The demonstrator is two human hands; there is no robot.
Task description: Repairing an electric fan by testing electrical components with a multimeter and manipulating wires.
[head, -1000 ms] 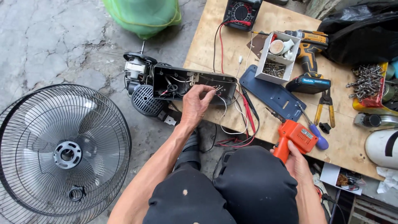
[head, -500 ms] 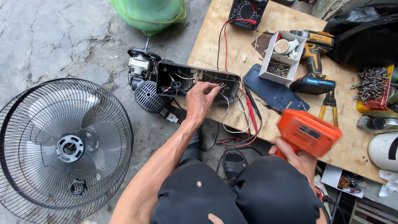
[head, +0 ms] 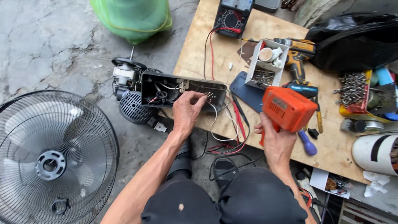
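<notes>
Setting: cracked concrete floor, with a low plywood board (head: 207,54) used as a work table.
Left hand: the left hand (head: 186,112) reaches into the open black fan housing (head: 182,89); the fingertips are pressed together on the thin wires inside, near its right end.
Right hand: the right hand (head: 275,141) is closed around the handle of an orange soldering gun (head: 288,108), held above the board edge, apart from the housing.
Fan parts: the housing lies at the left edge of the board, with the fan motor (head: 126,76) attached on its left; the round wire grille (head: 49,161) lies apart on the floor.
Around: a multimeter (head: 230,16) with red and black leads, a small white box of screws (head: 265,62), a cordless drill (head: 300,56).
Progress: I judge the fan is already taken apart and the wiring exposed; the gun has not reached the wires yet, and the reassembly is all left.
</notes>
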